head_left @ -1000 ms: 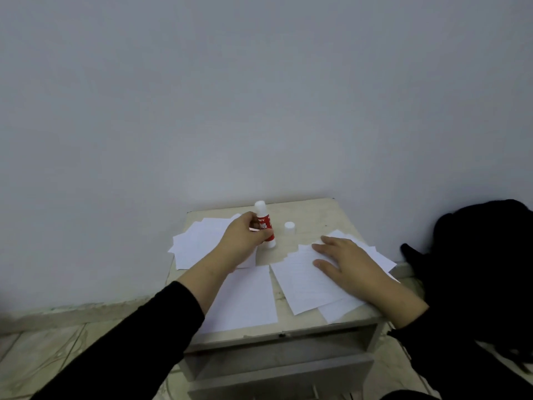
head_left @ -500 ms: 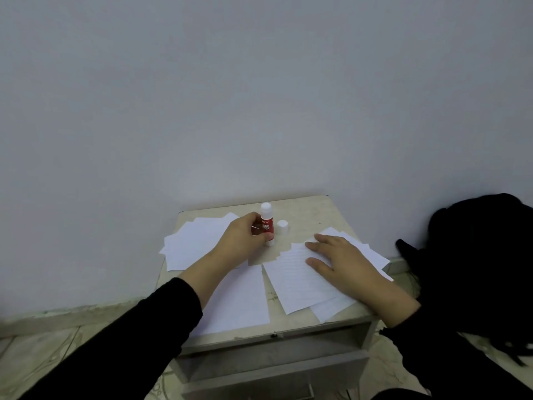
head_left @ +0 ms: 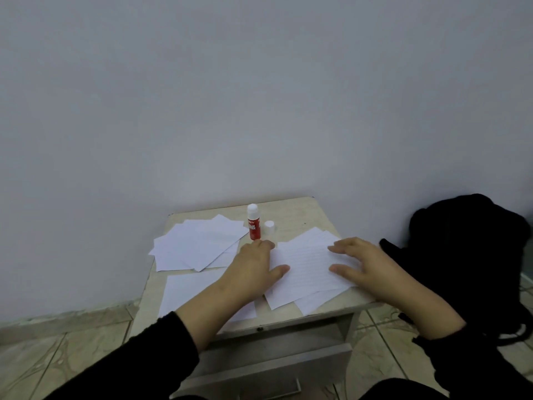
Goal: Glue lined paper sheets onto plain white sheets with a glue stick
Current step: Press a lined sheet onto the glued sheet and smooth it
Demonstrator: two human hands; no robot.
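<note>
1. A small beige bedside table stood against the pale wall, with the person's two hands over its top.
2. The left hand lay flat at the left edge of a lined paper sheet, fingers straight, thumb out on the paper, gripping nothing.
3. The right hand rested on the same sheet's right side, fingers spread and relaxed, the thumb laid on the paper; it held nothing either.
4. The lined sheet sat on top of a few more loose sheets that poked out beneath it towards the table's front edge.
5. A red glue stick stood upright near the back of the table, just beyond the left hand's fingertips and apart from them. Its white tip was uncovered. The white lettering on the red label was too blurred to be sure of.
6. Its white cap stood just to the right of it, on the tabletop.
7. A fanned pile of white sheets lay at the back left, and one plain white sheet lay in front of it, partly under the left forearm.
8. Both arms wore black sleeves.
9. A black bag sat on the tiled floor to the right of the table.
</note>
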